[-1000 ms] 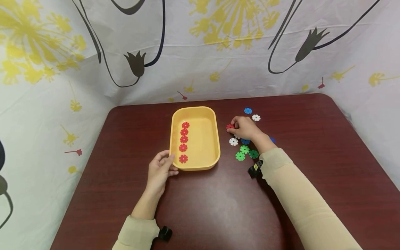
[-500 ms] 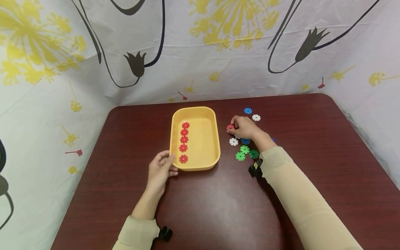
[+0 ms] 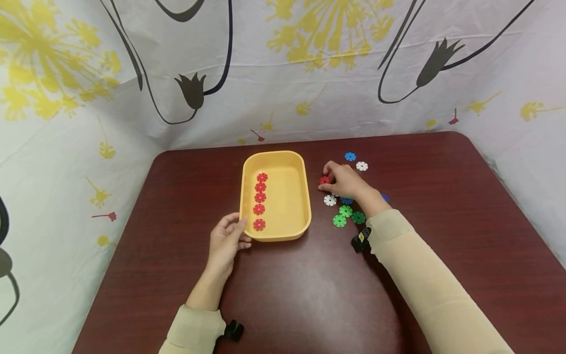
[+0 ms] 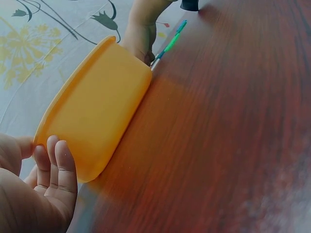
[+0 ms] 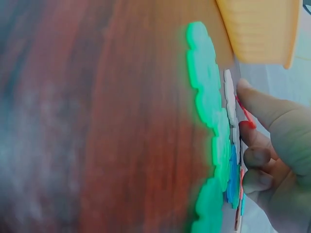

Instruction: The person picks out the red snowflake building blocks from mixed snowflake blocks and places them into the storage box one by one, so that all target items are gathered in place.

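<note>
My left hand [image 3: 225,243] grips the near left corner of a yellow plastic tray [image 3: 289,196], thumb at the rim and fingers against the outer wall [image 4: 92,111]. A column of several red notched discs [image 3: 260,197] lies along the tray's left side. To the right of the tray, my right hand [image 3: 347,182] holds another red disc [image 3: 325,180] between thumb and index finger. In the right wrist view that red disc [image 5: 247,112] looks tilted. White discs [image 3: 329,200] and a blue disc [image 3: 347,200] lie by this hand, partly covered by it.
Several green discs [image 3: 345,211] lie near the right wrist. Farther back are a blue disc [image 3: 350,156] and a white disc [image 3: 361,166]. Another blue piece [image 3: 385,197] shows behind the right forearm. A patterned cloth [image 3: 283,98] hangs behind the brown table [image 3: 283,295].
My right thumb and index finger have spread slightly, and that hand has shifted a little left with the red disc. My left hand and the tray stay put.
</note>
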Action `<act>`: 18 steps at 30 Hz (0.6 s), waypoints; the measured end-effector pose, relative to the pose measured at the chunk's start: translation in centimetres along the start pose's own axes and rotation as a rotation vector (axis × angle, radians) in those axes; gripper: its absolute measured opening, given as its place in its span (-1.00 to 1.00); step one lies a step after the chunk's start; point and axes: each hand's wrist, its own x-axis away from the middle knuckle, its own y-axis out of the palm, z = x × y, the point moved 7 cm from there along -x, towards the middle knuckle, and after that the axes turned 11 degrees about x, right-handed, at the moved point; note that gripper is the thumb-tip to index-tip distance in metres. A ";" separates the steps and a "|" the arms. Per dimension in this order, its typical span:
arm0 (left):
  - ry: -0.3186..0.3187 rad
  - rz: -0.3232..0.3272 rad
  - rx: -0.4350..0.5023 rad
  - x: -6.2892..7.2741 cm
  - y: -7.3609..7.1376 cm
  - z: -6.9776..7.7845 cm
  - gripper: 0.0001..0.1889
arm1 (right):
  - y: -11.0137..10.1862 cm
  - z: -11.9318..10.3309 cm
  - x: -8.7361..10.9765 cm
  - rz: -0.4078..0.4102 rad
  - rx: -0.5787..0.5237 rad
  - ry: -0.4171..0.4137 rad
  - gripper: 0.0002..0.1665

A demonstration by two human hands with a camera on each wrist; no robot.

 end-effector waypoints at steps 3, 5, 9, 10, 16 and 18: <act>0.001 -0.002 0.003 0.0 0.0 0.0 -0.66 | 0.0 0.0 0.0 -0.010 0.000 -0.003 -0.46; 0.002 -0.001 0.002 0.0 0.0 0.0 -0.67 | 0.0 -0.1 0.1 -0.018 0.012 -0.022 -0.45; 0.003 0.002 -0.004 -0.1 0.1 0.0 -0.68 | 0.0 -0.2 0.0 -0.023 0.036 -0.062 -0.51; 0.003 0.003 -0.006 -0.1 0.1 0.0 -0.68 | 0.0 -0.3 0.0 -0.022 0.039 -0.068 -0.53; 0.001 0.005 -0.008 -0.1 0.1 0.0 -0.68 | -0.1 -0.1 0.1 0.008 0.018 -0.069 -0.54; 0.000 0.005 -0.007 -0.1 0.0 0.0 -0.68 | -0.2 -0.1 0.1 0.036 -0.001 -0.066 -0.54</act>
